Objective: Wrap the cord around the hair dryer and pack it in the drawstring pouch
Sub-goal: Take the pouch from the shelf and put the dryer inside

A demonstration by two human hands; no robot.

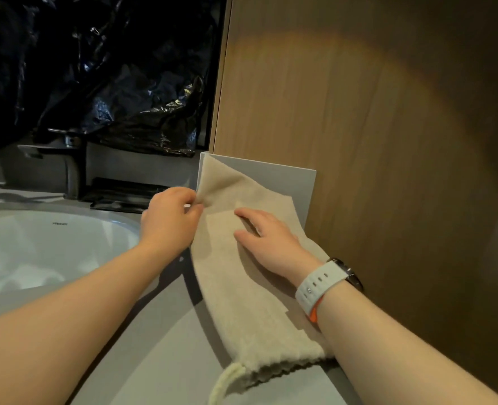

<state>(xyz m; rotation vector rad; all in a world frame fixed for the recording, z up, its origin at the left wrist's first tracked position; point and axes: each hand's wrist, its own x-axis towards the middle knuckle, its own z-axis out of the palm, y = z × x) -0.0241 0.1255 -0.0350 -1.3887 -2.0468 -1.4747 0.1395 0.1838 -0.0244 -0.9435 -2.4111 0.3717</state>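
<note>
Pouch: your drawstring pouch (250, 302) lies on the grey counter (160, 346), its far end leaning on the white upstand (288, 182)
Left hand (170, 220): pinches the pouch's far corner
Right hand (266, 241): fingers straight, flat on the cloth
Around: sink (37, 247) and faucet (69, 159) to your left, wood panel (359, 141) to your right
Hidden: the pouch's contents; the drawstring (227, 381) runs out of frame
</note>
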